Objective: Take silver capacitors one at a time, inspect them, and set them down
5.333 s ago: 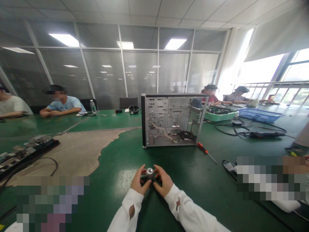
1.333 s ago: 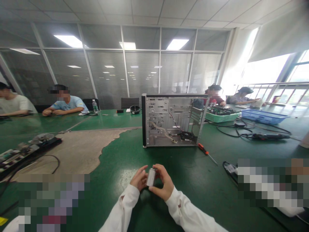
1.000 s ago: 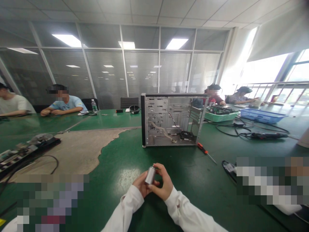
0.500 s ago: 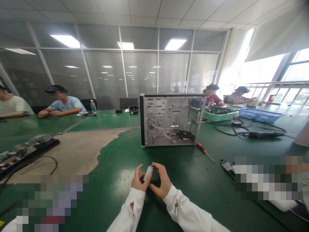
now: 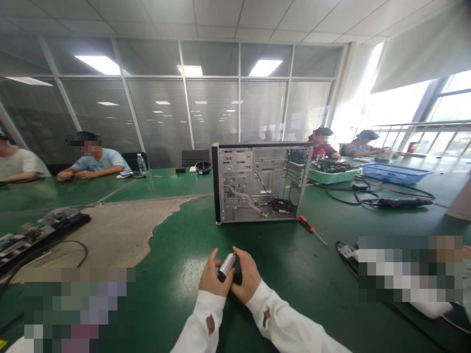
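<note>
Silver cylinder (image 5: 227,266): shiny metal, black at its lower end, tilting between both hands above the green table (image 5: 172,245).
Left hand (image 5: 214,279): curling, gripping the lower end.
Right hand (image 5: 245,277): gripping the upper side.
Computer case (image 5: 257,184): standing open at 12 o'clock.

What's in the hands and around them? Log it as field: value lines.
Held item: silver metal cylinder, between both hands
Left hand: on the cylinder's lower end
Right hand: fingers against its other side
Nearest tool: orange-handled screwdriver, lying on the table
Nearby: open computer tower case, upright, with wiring and a fan inside
Surface: green table top
</note>
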`<state>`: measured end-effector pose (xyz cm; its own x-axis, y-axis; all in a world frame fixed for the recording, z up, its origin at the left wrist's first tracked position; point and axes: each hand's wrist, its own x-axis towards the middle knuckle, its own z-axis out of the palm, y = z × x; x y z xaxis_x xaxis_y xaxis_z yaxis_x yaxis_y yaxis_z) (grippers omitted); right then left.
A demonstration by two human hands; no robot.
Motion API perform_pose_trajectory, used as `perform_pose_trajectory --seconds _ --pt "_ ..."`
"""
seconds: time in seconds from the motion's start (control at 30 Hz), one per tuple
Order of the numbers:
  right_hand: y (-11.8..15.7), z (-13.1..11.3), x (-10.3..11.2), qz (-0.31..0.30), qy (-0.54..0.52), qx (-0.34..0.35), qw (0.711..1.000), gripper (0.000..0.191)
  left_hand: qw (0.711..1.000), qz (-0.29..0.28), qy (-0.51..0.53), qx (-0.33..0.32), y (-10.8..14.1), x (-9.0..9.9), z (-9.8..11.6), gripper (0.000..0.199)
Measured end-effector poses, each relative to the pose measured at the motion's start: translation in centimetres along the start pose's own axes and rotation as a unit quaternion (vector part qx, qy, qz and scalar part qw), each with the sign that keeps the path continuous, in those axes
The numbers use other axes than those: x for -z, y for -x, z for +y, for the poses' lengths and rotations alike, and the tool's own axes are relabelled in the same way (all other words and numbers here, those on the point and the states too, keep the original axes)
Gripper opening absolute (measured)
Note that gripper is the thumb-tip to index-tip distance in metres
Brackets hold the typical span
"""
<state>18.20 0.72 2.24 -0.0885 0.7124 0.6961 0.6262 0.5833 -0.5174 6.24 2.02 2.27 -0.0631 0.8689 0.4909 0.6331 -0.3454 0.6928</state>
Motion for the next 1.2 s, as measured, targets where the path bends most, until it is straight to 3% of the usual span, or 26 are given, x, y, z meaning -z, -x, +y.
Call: perform_pose_trajectory --seconds 0.1,0.23,0.43,0.57,0.73,0.83,0.97,1.2 --pt "0.0 -0.5 0.1 0.005 -0.054 -0.007 0.999 0.072 0.999 -0.014 0.032 -0.003 0.0 -0.1 -0.2 0.063" --pt "0.0 -0.8 0.3 0.006 -0.084 0.002 0.996 0.073 0.983 -0.074 0.164 0.042 -0.2 -0.1 -0.5 0.048" --pt "-0.1 -1.0 0.8 -0.002 -0.072 0.015 0.997 0.071 0.914 -0.095 0.364 0.154 -1.3 -0.4 -1.5 0.036" --pt "-0.2 -1.6 1.4 -0.008 -0.074 0.030 0.997 0.069 0.846 -0.159 0.453 0.233 -1.4 -0.6 -2.0 0.040" --pt "-0.1 -1.8 1.6 -0.034 -0.080 0.050 0.995 0.068 0.802 -0.216 0.497 0.251 -1.5 -0.6 -2.5 0.044" --pt "-0.1 -1.7 1.6 -0.054 -0.074 0.041 0.995 0.070 0.807 -0.189 0.500 0.253 -1.6 -0.7 -2.6 0.047" --pt "-0.2 -1.9 2.0 -0.075 -0.076 0.033 0.994 0.071 0.833 -0.124 0.484 0.237 -1.4 -0.8 -2.3 0.048" --pt "-0.4 -2.1 2.5 -0.070 -0.059 0.028 0.995 0.069 0.883 -0.092 0.414 0.198 -1.1 -0.8 -2.1 0.055"
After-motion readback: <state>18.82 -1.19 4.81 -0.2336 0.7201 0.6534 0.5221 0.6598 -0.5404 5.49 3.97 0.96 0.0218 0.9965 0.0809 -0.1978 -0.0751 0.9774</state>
